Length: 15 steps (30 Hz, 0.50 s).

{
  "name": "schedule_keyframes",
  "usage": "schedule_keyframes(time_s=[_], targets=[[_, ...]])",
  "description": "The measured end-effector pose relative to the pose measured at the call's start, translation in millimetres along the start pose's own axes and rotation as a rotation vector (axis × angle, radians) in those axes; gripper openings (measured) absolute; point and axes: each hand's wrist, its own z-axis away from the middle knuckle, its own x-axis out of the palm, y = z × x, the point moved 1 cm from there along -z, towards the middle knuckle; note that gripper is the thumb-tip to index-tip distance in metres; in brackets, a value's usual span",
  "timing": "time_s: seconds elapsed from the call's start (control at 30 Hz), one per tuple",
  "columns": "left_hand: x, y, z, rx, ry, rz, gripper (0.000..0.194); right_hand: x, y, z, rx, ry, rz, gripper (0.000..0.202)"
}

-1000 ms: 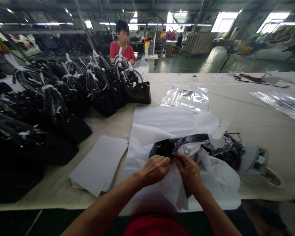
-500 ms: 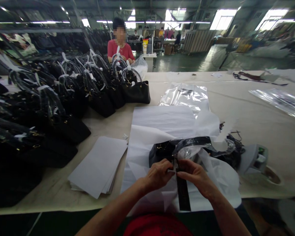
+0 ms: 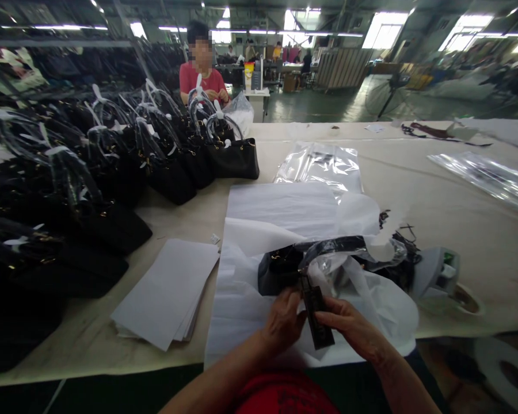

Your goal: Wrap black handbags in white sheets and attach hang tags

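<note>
A black handbag (image 3: 271, 275) lies on white tissue paper (image 3: 235, 287) in front of me, its plastic-wrapped handle (image 3: 341, 245) stretching to the right. From its hardware a dark brown hang tag (image 3: 320, 325) hangs toward me. My right hand (image 3: 349, 326) pinches the tag between thumb and fingers at its right edge. Beside the tag's upper left edge, my left hand (image 3: 284, 323) is closed with curled fingers; whatever they grip is hidden. A sheet of tissue (image 3: 384, 299) drapes around the right of the bag.
Many black handbags (image 3: 235, 161) crowd the table's left side. A stack of white sheets (image 3: 168, 287) lies nearer. Clear plastic bags (image 3: 323, 164) lie beyond the tissue. A tape dispenser (image 3: 440, 276) and dark cords (image 3: 408, 244) are at right. A co-worker (image 3: 201, 77) is across the table.
The tag has tilted and now shows its face between my hands. My right hand has slid down along it, and my left hand has lowered slightly. The whole view has shifted a little.
</note>
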Motion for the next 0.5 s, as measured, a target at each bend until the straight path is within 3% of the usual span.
schedule_keyframes(time_s=[0.07,0.17,0.33,0.5], targets=[[-13.2,1.7,-0.6,-0.097,0.054,0.089,0.007,-0.6,3.0,-0.3,-0.016,0.048,-0.021,0.033],[-30.3,9.1,-5.8,-0.210,0.082,0.244,0.010,1.0,4.7,-5.1,-0.083,0.193,-0.199,0.035],[-43.6,24.6,-19.5,-0.378,-0.072,0.524,0.010,14.1,2.2,-23.2,-0.246,0.422,-0.408,0.028],[-45.5,25.8,-23.0,-0.462,-0.148,0.742,0.018,26.4,-0.7,-38.8,-0.330,0.539,-0.483,0.030]])
